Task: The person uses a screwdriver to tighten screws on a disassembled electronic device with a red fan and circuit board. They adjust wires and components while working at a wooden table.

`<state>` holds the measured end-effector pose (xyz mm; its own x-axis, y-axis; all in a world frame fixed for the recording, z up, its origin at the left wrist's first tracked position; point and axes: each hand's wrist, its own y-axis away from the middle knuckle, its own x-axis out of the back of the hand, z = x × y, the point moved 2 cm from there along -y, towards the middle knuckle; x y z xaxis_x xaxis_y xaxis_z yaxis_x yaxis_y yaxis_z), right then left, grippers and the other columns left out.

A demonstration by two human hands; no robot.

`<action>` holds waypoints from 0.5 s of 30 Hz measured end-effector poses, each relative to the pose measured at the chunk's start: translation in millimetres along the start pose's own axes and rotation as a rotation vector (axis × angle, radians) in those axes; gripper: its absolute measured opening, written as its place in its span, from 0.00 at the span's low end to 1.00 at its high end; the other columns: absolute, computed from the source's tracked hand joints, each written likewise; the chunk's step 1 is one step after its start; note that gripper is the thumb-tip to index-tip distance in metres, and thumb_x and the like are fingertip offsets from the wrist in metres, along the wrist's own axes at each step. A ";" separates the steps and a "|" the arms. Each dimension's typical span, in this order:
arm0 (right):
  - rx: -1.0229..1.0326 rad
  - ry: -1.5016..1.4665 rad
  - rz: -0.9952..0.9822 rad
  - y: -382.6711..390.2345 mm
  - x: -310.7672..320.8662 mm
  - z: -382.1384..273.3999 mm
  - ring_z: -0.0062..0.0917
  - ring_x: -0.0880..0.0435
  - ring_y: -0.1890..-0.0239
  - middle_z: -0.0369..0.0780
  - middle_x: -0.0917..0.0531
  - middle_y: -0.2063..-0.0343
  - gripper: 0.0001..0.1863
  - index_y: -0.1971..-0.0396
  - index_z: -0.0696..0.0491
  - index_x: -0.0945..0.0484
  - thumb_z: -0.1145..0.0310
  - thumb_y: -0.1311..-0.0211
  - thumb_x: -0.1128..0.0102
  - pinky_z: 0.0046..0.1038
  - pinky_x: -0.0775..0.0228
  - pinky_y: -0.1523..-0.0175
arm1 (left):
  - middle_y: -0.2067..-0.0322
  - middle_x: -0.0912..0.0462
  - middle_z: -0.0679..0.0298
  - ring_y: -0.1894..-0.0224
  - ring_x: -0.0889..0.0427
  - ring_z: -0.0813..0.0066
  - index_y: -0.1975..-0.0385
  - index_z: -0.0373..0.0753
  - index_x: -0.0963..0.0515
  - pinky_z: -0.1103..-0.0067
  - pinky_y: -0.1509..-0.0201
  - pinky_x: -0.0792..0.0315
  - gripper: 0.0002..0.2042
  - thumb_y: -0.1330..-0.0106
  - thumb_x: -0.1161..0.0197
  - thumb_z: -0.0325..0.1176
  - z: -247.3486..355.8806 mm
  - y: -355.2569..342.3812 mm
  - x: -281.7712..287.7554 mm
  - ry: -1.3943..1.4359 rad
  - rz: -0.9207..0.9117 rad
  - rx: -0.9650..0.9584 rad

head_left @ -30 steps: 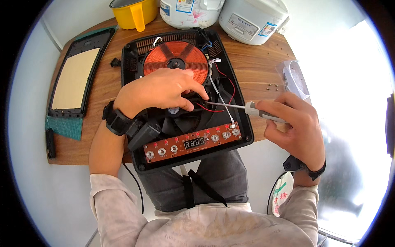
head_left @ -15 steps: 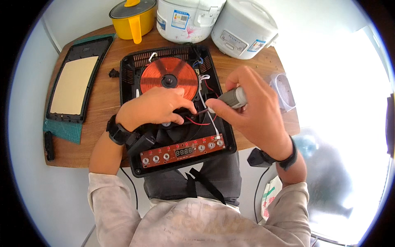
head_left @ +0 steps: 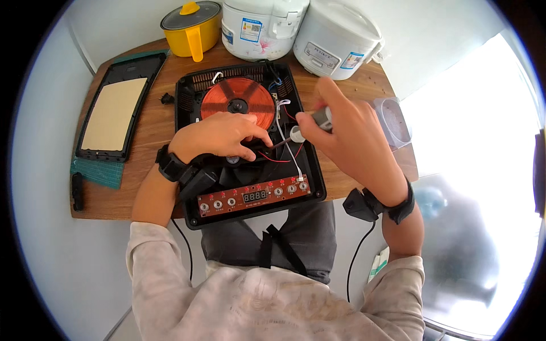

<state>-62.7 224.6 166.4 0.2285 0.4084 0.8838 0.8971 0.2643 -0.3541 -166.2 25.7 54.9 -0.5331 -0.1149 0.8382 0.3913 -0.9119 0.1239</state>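
An opened induction cooker (head_left: 319,176) lies in front of me, its copper coil (head_left: 250,94) and red-brown control board (head_left: 236,200) exposed. My right hand (head_left: 350,133) grips a screwdriver (head_left: 297,134) with a grey and white handle. Its thin shaft slants down to the left into the casing, just below the coil. Over the coil's lower edge, my left hand (head_left: 219,136) rests with thumb and index finger apart, the index fingertip right beside the screwdriver's tip. Whatever the tip meets is too small to make out. Red and white wires (head_left: 293,156) run close by.
Left of the cooker, a black cover panel (head_left: 114,113) with a cream sheet lies partly on a green cutting mat (head_left: 102,172). A yellow pot (head_left: 187,34) and two white rice cookers (head_left: 259,34) stand behind. On the right sits a clear plastic container (head_left: 393,122).
My right hand has turned around the screwdriver's handle, covering more of it, and the handle tilts slightly differently. My left hand stays at the tip. The whole view has shifted a little.
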 end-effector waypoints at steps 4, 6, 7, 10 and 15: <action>0.071 -0.099 0.059 -7.1 -2.8 -5.9 0.48 0.19 0.75 0.47 0.21 0.81 0.18 0.58 0.55 0.34 0.67 0.40 0.33 0.44 0.28 0.66 | 0.62 0.23 0.60 0.58 0.19 0.63 0.44 0.49 0.18 0.66 0.57 0.25 0.22 0.39 0.26 0.39 -1.1 0.9 2.1 0.021 -0.019 -0.024; 0.074 -0.105 0.045 -9.0 -4.3 -5.6 0.43 0.21 0.77 0.44 0.21 0.79 0.21 0.57 0.53 0.35 0.66 0.40 0.31 0.38 0.29 0.68 | 0.62 0.23 0.60 0.58 0.19 0.63 0.45 0.48 0.18 0.67 0.56 0.25 0.22 0.39 0.26 0.39 -1.9 1.4 2.8 -0.017 0.002 -0.034; 0.074 -0.108 0.040 -9.7 -4.3 -5.2 0.42 0.20 0.77 0.44 0.21 0.79 0.20 0.57 0.53 0.35 0.66 0.40 0.31 0.38 0.29 0.68 | 0.62 0.23 0.60 0.58 0.19 0.63 0.45 0.47 0.18 0.67 0.56 0.25 0.21 0.39 0.26 0.39 -1.5 2.1 2.6 -0.032 0.012 -0.036; 0.053 -0.111 0.020 -13.9 -2.9 -3.9 0.39 0.19 0.76 0.44 0.20 0.79 0.19 0.59 0.52 0.33 0.64 0.40 0.31 0.38 0.30 0.68 | 0.62 0.24 0.59 0.58 0.19 0.63 0.44 0.47 0.18 0.67 0.56 0.25 0.21 0.38 0.27 0.39 1.8 1.9 0.8 -0.017 0.033 -0.047; -0.008 0.123 -0.020 -22.5 -2.6 -15.8 0.48 0.16 0.72 0.49 0.18 0.78 0.20 0.56 0.56 0.29 0.62 0.39 0.32 0.44 0.26 0.63 | 0.62 0.24 0.60 0.59 0.20 0.65 0.44 0.47 0.17 0.69 0.55 0.24 0.21 0.37 0.27 0.39 -6.6 6.4 -6.8 0.014 0.061 -0.088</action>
<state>-77.4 203.8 176.9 0.2545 0.2931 0.9216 0.9048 0.2642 -0.3339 -165.0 18.1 46.5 -0.5206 -0.1762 0.8354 0.3563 -0.9340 0.0251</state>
